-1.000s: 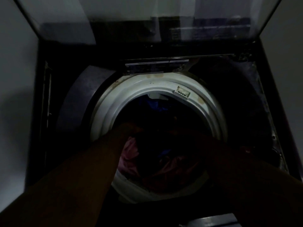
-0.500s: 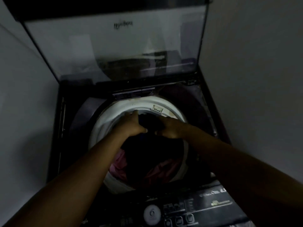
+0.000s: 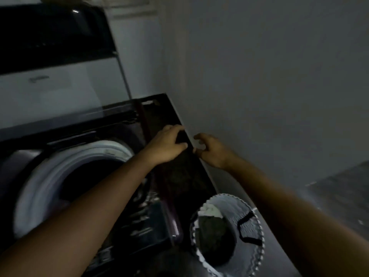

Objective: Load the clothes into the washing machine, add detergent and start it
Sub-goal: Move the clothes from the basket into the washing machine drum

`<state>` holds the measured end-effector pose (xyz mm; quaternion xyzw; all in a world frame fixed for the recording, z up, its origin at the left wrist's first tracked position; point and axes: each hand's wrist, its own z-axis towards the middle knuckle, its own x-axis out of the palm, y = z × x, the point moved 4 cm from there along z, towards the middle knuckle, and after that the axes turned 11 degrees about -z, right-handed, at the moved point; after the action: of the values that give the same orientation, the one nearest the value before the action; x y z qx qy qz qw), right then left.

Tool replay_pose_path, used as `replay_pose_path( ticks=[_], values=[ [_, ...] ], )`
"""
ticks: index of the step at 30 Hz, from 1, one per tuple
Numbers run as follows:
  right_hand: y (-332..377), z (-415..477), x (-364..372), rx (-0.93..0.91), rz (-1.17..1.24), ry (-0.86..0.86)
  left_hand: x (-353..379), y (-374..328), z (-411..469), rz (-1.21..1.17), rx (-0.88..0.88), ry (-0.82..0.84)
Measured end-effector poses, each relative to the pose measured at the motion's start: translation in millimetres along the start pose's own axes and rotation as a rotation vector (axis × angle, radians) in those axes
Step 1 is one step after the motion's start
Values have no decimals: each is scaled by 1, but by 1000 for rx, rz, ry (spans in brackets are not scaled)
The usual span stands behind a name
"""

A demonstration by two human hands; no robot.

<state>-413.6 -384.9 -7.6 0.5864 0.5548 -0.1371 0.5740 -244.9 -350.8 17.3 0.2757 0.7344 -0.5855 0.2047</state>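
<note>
The dark top-loading washing machine (image 3: 175, 176) stands at the left with its lid (image 3: 50, 86) raised. Its white drum ring (image 3: 50, 176) surrounds a dark opening where I cannot make out the clothes. A round white laundry basket (image 3: 253, 216) stands on the floor at the machine's right side, holding a dark garment (image 3: 213, 232) and a white one (image 3: 209, 209). My left hand (image 3: 165, 144) hovers over the machine's right edge with fingers curled and apart, nothing visible in it. My right hand (image 3: 211, 150) is just beside it, past the edge near the wall, fingers spread and empty.
A grey wall (image 3: 259, 76) runs close along the machine's right side, leaving a narrow gap where the basket stands. The machine's control panel (image 3: 139, 222) is blurred at the front. Floor (image 3: 339, 196) shows at the far right.
Both hands have come up out of the drum, let go of the dark garment and moved right to the machine's edge. My view has swung right, bringing the basket into sight.
</note>
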Motion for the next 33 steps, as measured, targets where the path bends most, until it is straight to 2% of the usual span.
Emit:
replay_pose_path(
  ticks=[3, 7, 12, 17, 23, 27, 31, 33],
  values=[
    [-89, -38, 7, 113, 12, 9, 90, -30, 19, -101, -16, 122],
    [-193, -79, 53, 288, 19, 82, 207, -17, 31, -191, -125, 270],
    [-290, -113, 144, 428, 25, 193, 325, 53, 26, -156, -300, 386],
    [-351, -117, 249, 443, 50, 288, 409, 151, 17, -70, -450, 477],
    [-406, -83, 374, 493, 151, 322, 498, 254, 35, -23, -546, 524],
    [-438, -55, 442, 504, 219, 345, 553, 306, 56, 10, -549, 532],
    [-472, -32, 498, 586, 248, 345, 599, 345, 81, 104, -476, 391],
    [-485, -24, 524, 631, 301, 310, 618, 368, 92, 164, -520, 331]
  ],
)
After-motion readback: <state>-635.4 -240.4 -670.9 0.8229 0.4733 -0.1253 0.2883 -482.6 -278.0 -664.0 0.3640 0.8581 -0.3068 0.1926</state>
